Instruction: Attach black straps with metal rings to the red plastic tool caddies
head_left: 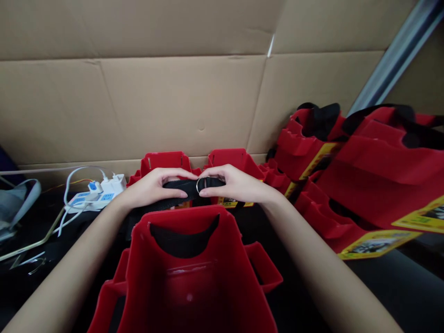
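Right in front of me stands a red plastic bin (194, 286) with small side pockets. A black strap (185, 240) is threaded through slots in its far wall, and a section of it shows inside as a curved band. Behind that wall, my left hand (156, 187) pinches the strap between thumb and fingers. My right hand (232, 184) grips the strap's other end beside a metal ring (199, 186). The fingertips of both hands nearly meet at the ring.
Two more red bins (166, 159) stand behind my hands. At the right, red bins with black straps and yellow labels (379, 243) are stacked. A white power strip (93, 200) with plugs and cables lies left. Cardboard (173, 101) lines the back.
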`<state>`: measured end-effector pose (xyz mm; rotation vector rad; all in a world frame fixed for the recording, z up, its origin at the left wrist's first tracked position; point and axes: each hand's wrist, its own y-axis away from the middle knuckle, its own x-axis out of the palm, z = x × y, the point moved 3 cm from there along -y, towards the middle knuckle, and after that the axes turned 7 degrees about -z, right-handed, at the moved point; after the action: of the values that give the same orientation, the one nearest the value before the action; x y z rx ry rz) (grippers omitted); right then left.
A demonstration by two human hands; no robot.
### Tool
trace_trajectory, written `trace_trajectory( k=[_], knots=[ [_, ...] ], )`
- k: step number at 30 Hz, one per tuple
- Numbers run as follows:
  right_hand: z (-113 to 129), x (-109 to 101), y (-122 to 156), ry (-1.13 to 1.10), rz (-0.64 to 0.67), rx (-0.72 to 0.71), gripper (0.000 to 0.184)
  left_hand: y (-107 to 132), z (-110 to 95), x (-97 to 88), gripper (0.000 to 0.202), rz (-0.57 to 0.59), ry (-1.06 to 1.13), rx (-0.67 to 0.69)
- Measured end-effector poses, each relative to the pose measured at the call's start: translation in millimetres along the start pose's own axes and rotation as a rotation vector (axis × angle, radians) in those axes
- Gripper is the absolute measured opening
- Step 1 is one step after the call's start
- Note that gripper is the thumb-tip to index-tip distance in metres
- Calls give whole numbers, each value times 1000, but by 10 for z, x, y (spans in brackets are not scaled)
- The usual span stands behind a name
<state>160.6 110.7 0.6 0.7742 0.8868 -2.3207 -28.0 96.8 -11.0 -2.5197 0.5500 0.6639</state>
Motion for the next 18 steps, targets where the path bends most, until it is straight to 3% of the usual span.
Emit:
trace_trajectory(
  k=[10,14,18],
  knots=[
    [33,23,3,29,-3,15,13,-30,26,57,18,-11,-180,56],
    [18,47,-3,53,12,32,14,-24,5,70,18,-32,-208,97],
    [-36,68,-7,102,45,54,14,-14,25,80,22,-13,-161,34]
  ],
)
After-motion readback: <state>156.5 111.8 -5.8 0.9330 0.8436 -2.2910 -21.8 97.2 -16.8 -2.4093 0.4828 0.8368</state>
